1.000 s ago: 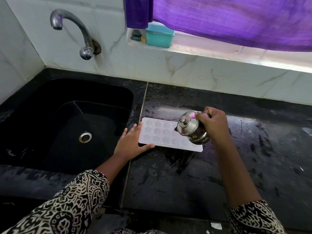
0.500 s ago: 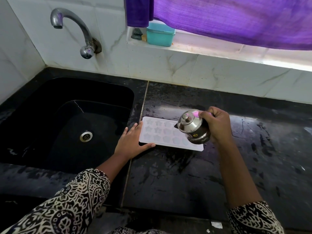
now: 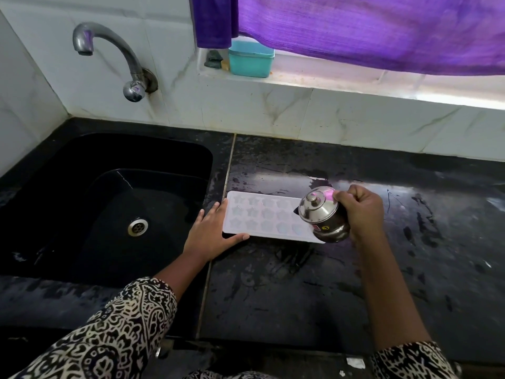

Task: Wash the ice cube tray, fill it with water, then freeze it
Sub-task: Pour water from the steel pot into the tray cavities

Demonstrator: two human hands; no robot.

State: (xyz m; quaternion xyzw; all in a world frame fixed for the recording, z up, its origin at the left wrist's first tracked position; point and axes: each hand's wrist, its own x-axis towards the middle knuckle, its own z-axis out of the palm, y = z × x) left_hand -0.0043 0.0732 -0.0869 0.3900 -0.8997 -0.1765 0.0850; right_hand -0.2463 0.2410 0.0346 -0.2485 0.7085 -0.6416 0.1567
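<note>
Head | left hand (image 3: 210,233) fingers straight, touching ice cube tray (image 3: 262,214) | right hand (image 3: 360,212) grips steel pot (image 3: 322,214), hiding tray end

Shiny steel pot (image 3: 322,214), wet counter (image 3: 300,283)

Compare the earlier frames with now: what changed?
The right hand carried the tilted steel pot slightly rightward over the right end of the ice cube tray. Nothing was grasped or released. The left hand stays flat against the tray's left end, and the tray has not moved on the counter.
</note>
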